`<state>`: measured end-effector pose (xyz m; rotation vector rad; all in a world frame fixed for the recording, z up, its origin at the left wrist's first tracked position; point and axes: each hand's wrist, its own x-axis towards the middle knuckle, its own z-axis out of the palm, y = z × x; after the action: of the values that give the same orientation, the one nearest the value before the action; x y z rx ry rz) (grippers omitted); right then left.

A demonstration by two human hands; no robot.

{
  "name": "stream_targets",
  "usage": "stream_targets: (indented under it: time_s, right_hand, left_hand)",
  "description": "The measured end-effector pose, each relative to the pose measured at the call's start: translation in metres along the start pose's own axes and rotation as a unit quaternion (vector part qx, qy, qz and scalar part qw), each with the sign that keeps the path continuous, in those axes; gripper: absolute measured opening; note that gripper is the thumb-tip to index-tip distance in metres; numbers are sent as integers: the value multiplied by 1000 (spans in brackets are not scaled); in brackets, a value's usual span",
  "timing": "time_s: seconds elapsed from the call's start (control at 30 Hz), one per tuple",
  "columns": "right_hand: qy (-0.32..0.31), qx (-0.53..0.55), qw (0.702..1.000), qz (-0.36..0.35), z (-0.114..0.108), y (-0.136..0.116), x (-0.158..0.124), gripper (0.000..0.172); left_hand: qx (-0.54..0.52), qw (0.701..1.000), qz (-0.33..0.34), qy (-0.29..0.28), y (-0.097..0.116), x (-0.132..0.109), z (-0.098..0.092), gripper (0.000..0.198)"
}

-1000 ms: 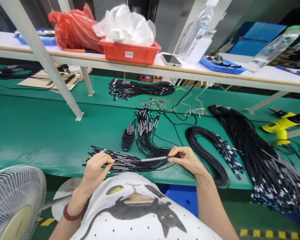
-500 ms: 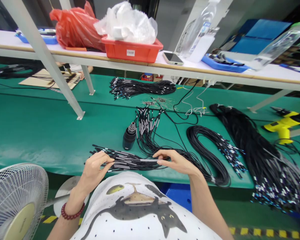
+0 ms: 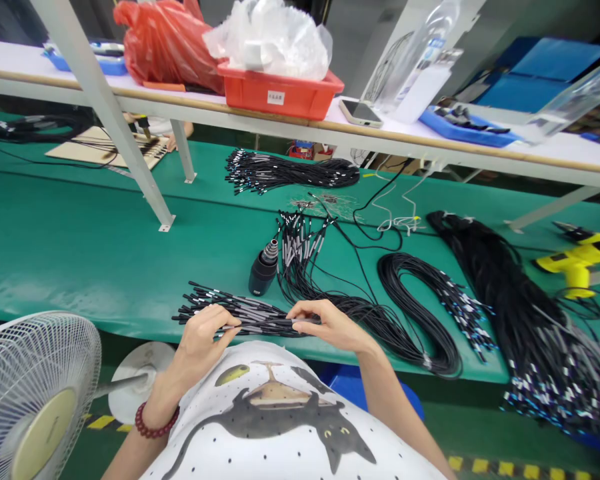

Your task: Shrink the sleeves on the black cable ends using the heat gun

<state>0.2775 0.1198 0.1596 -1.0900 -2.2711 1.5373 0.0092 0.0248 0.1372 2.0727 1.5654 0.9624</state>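
My left hand (image 3: 207,337) pinches a thin black cable between thumb and fingers, low over the near edge of the bench. To its right, my right hand (image 3: 333,327) is closed in a pinch on the same cable, at a grey sleeve mostly covered by the fingers. Below and behind both hands lies a bundle of black cables with grey sleeves (image 3: 253,310), their ends pointing left. Just beyond the bundle stands a black tool with a stepped metal nozzle (image 3: 263,270), nozzle up.
More black cables (image 3: 303,250) fan out behind the nozzle tool. A curved cable bundle (image 3: 430,333) and a larger one (image 3: 510,287) lie right, near a yellow heat gun (image 3: 577,260). A shelf (image 3: 290,123) spans the back. A fan (image 3: 40,393) stands left.
My right hand has moved left along the cable, bringing it closer to my left hand. Less of the grey sleeve shows now. The view has shifted slightly.
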Motion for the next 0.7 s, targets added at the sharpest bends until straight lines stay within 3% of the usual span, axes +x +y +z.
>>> stream_targets:
  time_s: [0.37, 0.7]
  right_hand:
    - [25, -3, 1000, 19, -1, -1, -3, 23]
    - [17, -10, 999, 29, 5, 9, -19, 18]
  left_hand:
    - [-35, 998, -45, -8, 6, 0, 1, 16]
    - [-41, 969, -86, -230, 11, -2, 0, 33]
